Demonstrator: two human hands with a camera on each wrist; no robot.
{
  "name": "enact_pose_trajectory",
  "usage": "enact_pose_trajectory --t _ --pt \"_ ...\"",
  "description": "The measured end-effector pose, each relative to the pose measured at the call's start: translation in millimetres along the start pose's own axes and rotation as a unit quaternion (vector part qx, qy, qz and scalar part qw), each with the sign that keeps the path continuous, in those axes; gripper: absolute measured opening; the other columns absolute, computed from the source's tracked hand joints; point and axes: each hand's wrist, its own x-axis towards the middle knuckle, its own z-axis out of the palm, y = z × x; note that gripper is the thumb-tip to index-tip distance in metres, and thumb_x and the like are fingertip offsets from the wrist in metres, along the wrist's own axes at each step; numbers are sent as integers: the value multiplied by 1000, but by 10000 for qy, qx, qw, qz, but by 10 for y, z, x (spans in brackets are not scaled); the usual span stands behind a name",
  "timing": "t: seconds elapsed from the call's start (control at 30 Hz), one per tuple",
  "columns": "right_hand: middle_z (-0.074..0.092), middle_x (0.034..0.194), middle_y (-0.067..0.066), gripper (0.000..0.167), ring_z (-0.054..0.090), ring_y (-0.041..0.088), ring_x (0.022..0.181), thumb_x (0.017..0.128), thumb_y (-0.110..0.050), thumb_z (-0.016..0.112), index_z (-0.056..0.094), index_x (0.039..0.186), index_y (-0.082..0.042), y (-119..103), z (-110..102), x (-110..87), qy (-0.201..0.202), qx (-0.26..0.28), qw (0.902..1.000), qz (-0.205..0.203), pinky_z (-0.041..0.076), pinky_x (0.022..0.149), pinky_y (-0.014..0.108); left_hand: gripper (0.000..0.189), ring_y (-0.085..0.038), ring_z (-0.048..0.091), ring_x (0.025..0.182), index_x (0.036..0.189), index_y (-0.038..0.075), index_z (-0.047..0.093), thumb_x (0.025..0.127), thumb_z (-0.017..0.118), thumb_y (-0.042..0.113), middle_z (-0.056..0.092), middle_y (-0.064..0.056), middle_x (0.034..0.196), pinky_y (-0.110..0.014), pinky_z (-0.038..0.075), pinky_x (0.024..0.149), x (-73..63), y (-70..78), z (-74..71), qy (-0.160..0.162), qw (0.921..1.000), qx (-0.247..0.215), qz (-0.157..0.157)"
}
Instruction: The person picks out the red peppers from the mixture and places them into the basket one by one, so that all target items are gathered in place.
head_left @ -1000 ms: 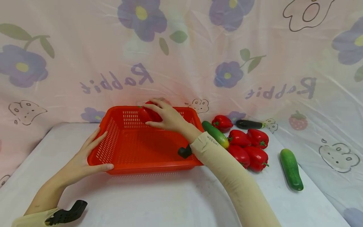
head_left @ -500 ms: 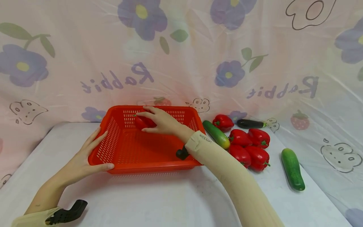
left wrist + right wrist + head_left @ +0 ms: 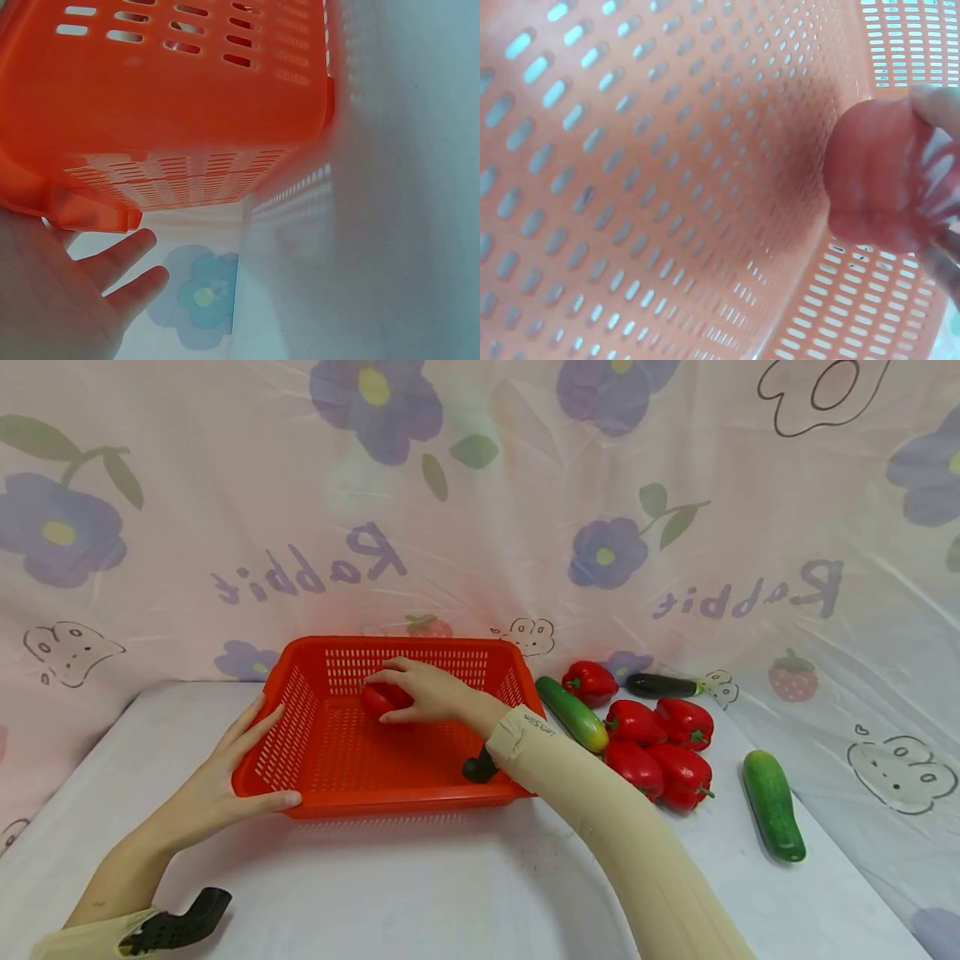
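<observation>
One red pepper [image 3: 382,700], clamped in curled right hand [image 3: 433,695], inside basket [image 3: 408,802]; left hand [image 3: 216,783] at left rim, fingers apart. Apparent step: placing; next calls for release.

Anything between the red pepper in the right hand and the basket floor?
Nothing visible. The right hand grips the red pepper inside the basket, with bare floor showing around it; the left hand is at the left rim, out of the way. Whether the pepper touches bottom, I can't tell.

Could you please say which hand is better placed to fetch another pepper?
Likely the right hand, after releasing its red bell pepper: other peppers lie rightward; the left hand touches the plastic basket, farther from them.
</observation>
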Motion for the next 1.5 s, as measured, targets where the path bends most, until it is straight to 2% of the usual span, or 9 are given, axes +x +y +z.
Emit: enact_pose_trajectory --t 0.1,0.47,0.63,0.83,1.03,1.27,1.5 --pt "40 147 6 62 43 22 131 88 -41 67 45 143 -25 13 3 -9 -158 105 9998 86 43 107 36 104 -40 -2 146 155 22 16 73 81 22 -6 2 162 -82 18 91 5 11 -4 -4 10000 13 27" --pt "36 150 7 64 41 23 132 88 -43 66 43 144 -25 22 -3 1 -238 317 9989 234 42 107 40 103 -39 -3 146 155 21 16 74 80 21 -7 5 162 -82 18 92 6 11 -8 9 10000 -67 18" --pt "33 153 9 67 38 25 137 87 -46 67 42 146 -24 -34 -39 6 -155 418 9986 290 40 109 43 102 -40 -3 146 155 20 17 74 80 21 -7 4 162 -82 18 92 1 11 -8 15 10000 -80 13" --pt "29 156 6 69 36 24 139 87 -47 66 39 147 -28 -111 -88 1 -38 393 9985 369 41 108 41 102 -40 -3 146 155 19 17 74 80 20 -7 3 162 -81 17 93 -3 15 -11 21 10000 -94 21" --pt "28 156 7 69 35 23 140 88 -46 65 37 148 -26 -154 -148 -28 98 230 9994 233 36 112 39 102 -40 -1 145 155 18 18 74 80 20 -6 2 162 -80 21 92 -2 9 -4 22 10000 -69 -9" --pt "24 157 7 69 34 21 141 88 -45 65 37 148 -25 -195 -238 -72 204 237 9994 141 38 111 38 101 -41 -2 145 155 18 17 75 79 22 -7 3 162 -80 22 92 0 10 -10 0 10000 -74 34" --pt "20 159 6 71 34 22 140 88 -45 65 35 149 -26 -209 -343 -159 274 314 9987 297 36 112 39 101 -40 -2 146 155 19 17 76 79 23 -7 4 162 -80 23 90 -2 1 -6 1 10000 -45 9"
